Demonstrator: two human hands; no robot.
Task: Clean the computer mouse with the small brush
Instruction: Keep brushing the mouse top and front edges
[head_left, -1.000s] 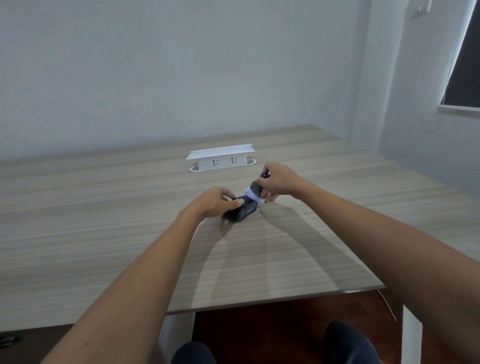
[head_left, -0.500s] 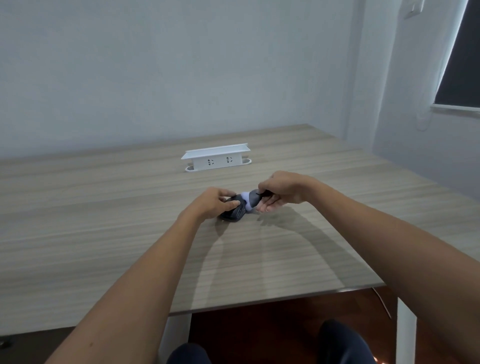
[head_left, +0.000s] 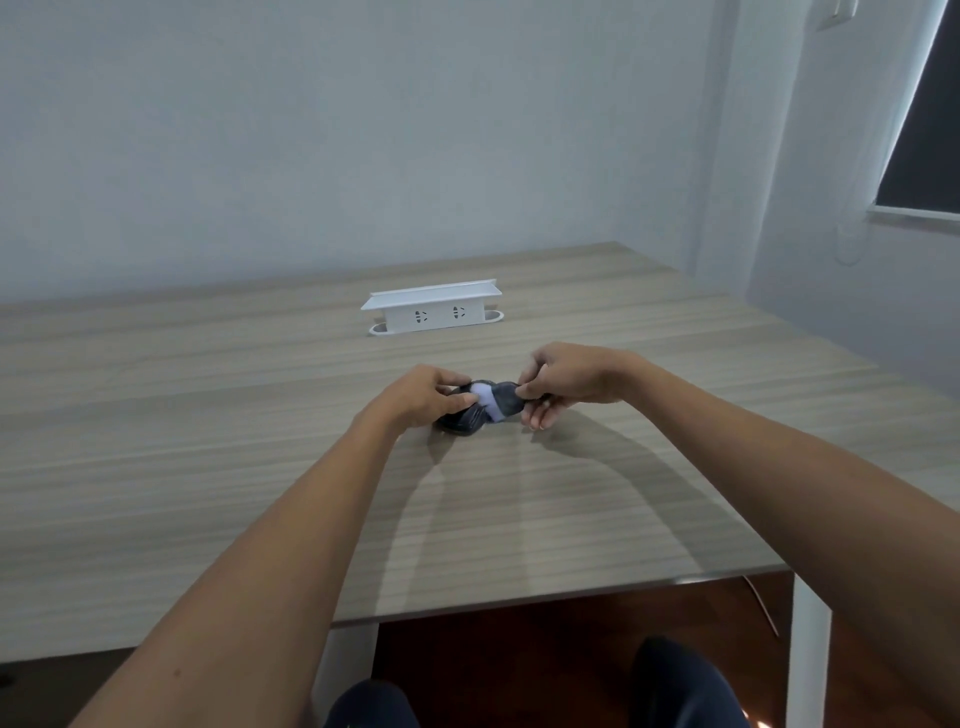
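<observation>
A dark computer mouse (head_left: 460, 418) lies on the wooden table (head_left: 208, 467) near its middle. My left hand (head_left: 421, 397) holds the mouse from the left, with the fingers curled over its top. My right hand (head_left: 566, 382) grips a small brush (head_left: 498, 400) with a dark body and pale bristles. The bristles lie against the mouse's top right side, beside my left fingertips. Much of the mouse is hidden under my left hand.
A white power strip box (head_left: 434, 309) with sockets stands farther back on the table. The table's front edge (head_left: 571, 595) runs close to my knees, with a white table leg (head_left: 808, 649) at the right. A wall and a window are to the right.
My right hand has lowered and tilted the brush from above the mouse's far end to lie flatter across its top. My left hand has stayed on the mouse.
</observation>
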